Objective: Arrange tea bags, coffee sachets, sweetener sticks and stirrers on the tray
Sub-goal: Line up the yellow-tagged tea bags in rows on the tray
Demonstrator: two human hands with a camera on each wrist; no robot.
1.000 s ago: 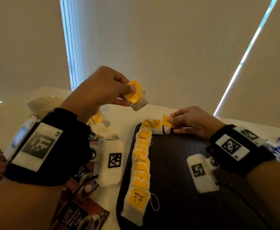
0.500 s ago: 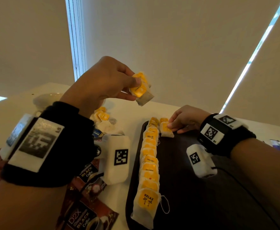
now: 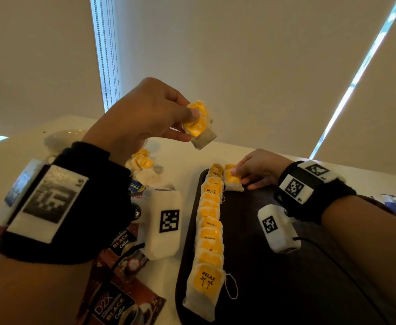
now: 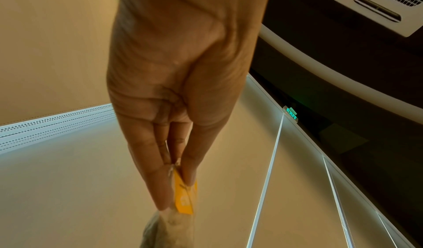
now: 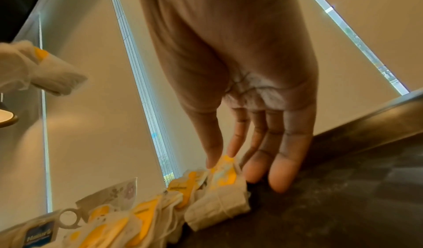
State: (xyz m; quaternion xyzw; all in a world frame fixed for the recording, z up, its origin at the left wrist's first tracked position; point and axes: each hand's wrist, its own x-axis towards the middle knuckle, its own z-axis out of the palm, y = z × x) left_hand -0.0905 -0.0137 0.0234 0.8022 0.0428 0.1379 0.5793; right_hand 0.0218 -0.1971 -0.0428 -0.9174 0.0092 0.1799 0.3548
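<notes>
Beige blinds behind the pale table, my right hand (image 3: 255, 168) pinches a yellow-tagged paper tea bag (image 3: 232, 180) onto the dark oval tray (image 3: 286, 277), starting a second row, while my left hand (image 3: 143, 116) pinches spare yellow-tagged tea bags (image 3: 198, 125) aloft, next to be set alongside.

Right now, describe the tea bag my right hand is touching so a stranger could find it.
Find the dark tray with its long row of tea bags on the left side. At the far end, one tea bag lies beside the row, under the right hand, starting a second column.

Right hand (image 3: 258, 168) set tea bag (image 3: 232, 180) beside row (image 3: 210, 221).
</notes>
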